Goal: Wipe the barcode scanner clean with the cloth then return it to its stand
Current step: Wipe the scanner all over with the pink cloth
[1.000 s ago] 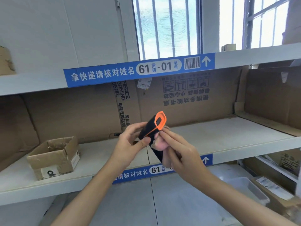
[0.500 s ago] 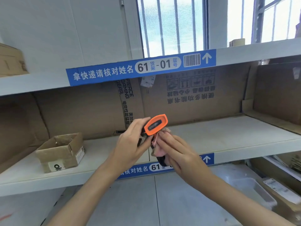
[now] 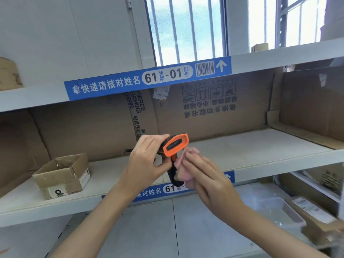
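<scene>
The black barcode scanner (image 3: pixel 175 146) with an orange rim is held in mid-air in front of the middle shelf, its window facing me. My left hand (image 3: pixel 147 162) grips its head from the left. A pink cloth (image 3: pixel 181 170) is pressed against the scanner's black handle by my right hand (image 3: pixel 206 181), whose fingers cover most of the cloth. I see no stand for the scanner; a small dark object on the shelf behind my left hand is mostly hidden.
A small open cardboard box (image 3: pixel 63 175) sits on the white shelf (image 3: pixel 260 153) at the left. Flattened cardboard lines the shelf's back. A clear plastic bin (image 3: pixel 275 211) and a labelled parcel (image 3: pixel 312 211) lie lower right. Another shelf runs above.
The scanner's head has turned so its orange-rimmed window faces me more squarely. My right hand with the cloth has slid down along the handle.
</scene>
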Action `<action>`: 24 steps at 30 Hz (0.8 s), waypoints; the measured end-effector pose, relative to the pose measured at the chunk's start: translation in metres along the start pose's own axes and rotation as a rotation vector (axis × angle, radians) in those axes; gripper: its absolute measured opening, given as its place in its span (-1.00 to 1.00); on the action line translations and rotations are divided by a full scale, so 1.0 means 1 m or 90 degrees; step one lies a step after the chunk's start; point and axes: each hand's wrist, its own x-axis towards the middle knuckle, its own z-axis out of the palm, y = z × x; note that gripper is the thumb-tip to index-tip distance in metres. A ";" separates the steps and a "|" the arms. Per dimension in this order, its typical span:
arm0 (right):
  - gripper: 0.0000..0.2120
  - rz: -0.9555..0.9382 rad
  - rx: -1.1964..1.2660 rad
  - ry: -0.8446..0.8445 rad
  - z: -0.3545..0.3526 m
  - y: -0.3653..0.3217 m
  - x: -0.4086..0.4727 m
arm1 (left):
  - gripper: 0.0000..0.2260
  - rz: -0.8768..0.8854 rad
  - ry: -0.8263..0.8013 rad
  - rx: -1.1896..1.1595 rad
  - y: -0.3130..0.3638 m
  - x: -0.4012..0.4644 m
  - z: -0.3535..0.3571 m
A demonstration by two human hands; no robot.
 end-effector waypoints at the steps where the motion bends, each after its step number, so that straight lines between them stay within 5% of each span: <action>1: -0.66 0.009 0.005 0.014 0.002 -0.003 0.006 | -0.60 0.001 -0.003 0.004 0.002 0.001 0.001; 9: -0.37 -0.060 -0.098 -0.082 0.025 0.015 -0.021 | -0.65 0.013 0.016 0.060 0.006 0.015 -0.008; 14: -0.40 -0.080 -0.142 -0.202 0.018 0.028 -0.037 | -0.59 0.068 -0.045 0.072 0.008 0.012 -0.006; 19: -0.61 -0.008 -0.025 -0.013 0.006 0.024 -0.020 | -0.60 0.074 -0.073 0.083 0.005 0.020 -0.002; 24: -0.47 -0.050 -0.079 0.000 0.022 0.026 -0.010 | -0.64 0.048 -0.040 0.020 0.015 0.032 0.003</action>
